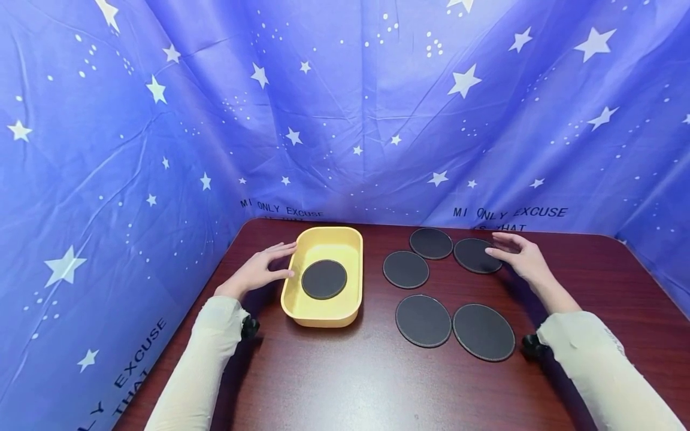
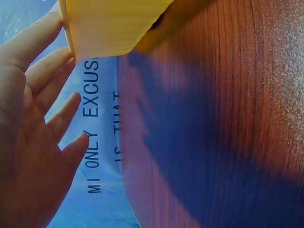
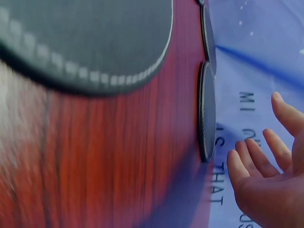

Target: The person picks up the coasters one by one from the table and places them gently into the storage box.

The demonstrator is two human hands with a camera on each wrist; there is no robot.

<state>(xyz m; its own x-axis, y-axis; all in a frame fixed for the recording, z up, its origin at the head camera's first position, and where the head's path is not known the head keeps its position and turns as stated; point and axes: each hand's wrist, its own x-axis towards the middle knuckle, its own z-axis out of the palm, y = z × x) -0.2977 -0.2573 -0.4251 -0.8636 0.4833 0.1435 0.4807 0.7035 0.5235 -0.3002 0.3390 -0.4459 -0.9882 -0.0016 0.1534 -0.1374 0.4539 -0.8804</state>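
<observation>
A yellow plastic tub (image 1: 323, 321) with rounded corners stands on the left half of the table, a round black coaster (image 1: 324, 279) lying on its floor. My left hand (image 1: 259, 270) is at the tub's left side, with straight, spread fingertips touching the rim; the left wrist view shows these fingers (image 2: 50, 61) against the tub's edge (image 2: 70, 31). My right hand (image 1: 521, 258) hovers beside the far-right coaster (image 1: 474, 255), its thumb and fingers spread apart and overlapping that coaster's right edge in the head view. Nothing is held in it.
Several more coasters with stitched rims lie flat: a far one (image 1: 431, 243), a middle one (image 1: 406, 269) and two nearer ones, left (image 1: 423, 321) and right (image 1: 484, 332). The dark red wood table (image 1: 345, 383) meets a blue star-printed curtain (image 1: 356, 108) behind and at both sides.
</observation>
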